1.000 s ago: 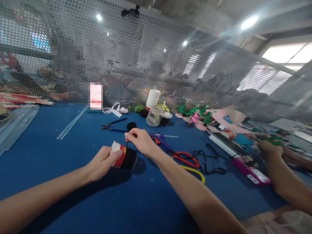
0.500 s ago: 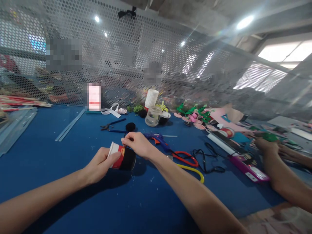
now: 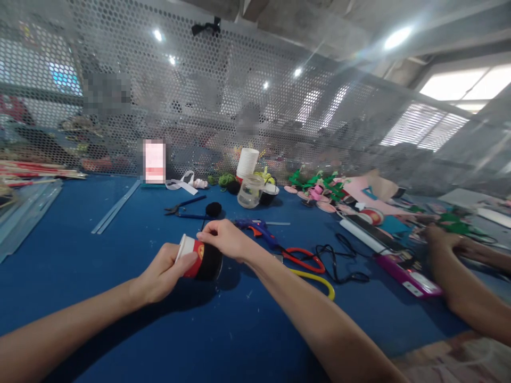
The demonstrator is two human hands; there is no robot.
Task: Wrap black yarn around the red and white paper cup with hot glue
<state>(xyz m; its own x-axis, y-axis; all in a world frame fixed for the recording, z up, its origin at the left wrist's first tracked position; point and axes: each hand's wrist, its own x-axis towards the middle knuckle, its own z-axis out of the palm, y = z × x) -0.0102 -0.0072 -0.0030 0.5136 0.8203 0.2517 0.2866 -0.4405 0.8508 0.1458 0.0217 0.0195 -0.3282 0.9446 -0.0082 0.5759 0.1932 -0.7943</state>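
Paper cup: a white, red and black paper cup [image 3: 190, 261] lies tilted on its side in the left hand, mouth toward the left, low over the blue counter [image 3: 139, 340]; whether it touches is unclear.
Left hand: the left hand [image 3: 160, 274] grips the cup near its rim, thumb across the red part, the other fingers mostly hidden behind.
Right hand: the right hand [image 3: 227, 240] is at the cup's upper side, fingers narrowed to a pinch, apparently on a thin black strand [image 3: 204, 221].
Black yarn ball: a small black yarn ball [image 3: 213, 209] rests on the counter just beyond the right hand, the strand running from it.
Black band: dark wrapping [image 3: 209, 261] covers the base end of the cup, leaving red and white bare.
Step in hand: this looks like winding yarn around the cup, partly covered.
Next move: another turn would call for a taut strand, laid close against the last, with the cup held steady.
Nearby: pliers [image 3: 172, 211] and a blue glue gun [image 3: 266, 235].
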